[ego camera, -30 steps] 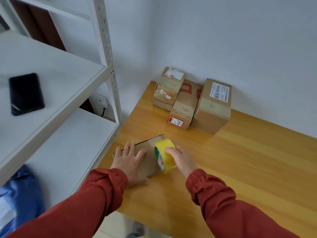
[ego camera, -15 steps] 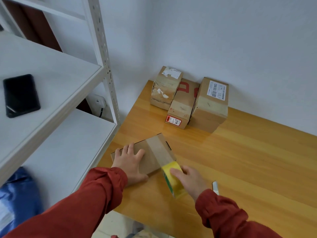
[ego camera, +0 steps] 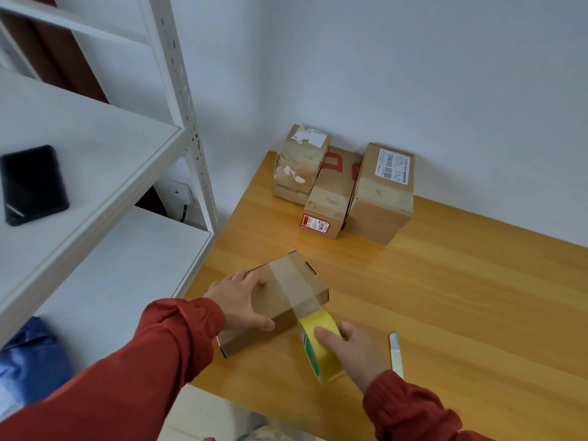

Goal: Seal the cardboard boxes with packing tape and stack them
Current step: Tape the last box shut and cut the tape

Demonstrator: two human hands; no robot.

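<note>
A flat brown cardboard box (ego camera: 292,281) lies near the table's left front corner. A strip of clear tape runs across its top and down its near side. My left hand (ego camera: 241,302) presses flat on the box's left part, thumb over the near edge. My right hand (ego camera: 353,350) grips a yellow tape roll (ego camera: 321,348) just in front of the box, with tape stretched from roll to box. Three taped boxes stand against the back wall: a left box (ego camera: 300,163), a middle box (ego camera: 331,195) and a right box (ego camera: 383,192).
A small knife (ego camera: 396,353) lies on the wooden table (ego camera: 461,297) to the right of my right hand. A white metal shelf (ego camera: 95,160) stands at the left, with a black phone (ego camera: 31,183) on it. A blue bag (ego camera: 28,361) sits below.
My right hand has drawn the tape roll from the box top over its near edge and down toward me. A tape strip now covers the box. My left hand stays on the box.
</note>
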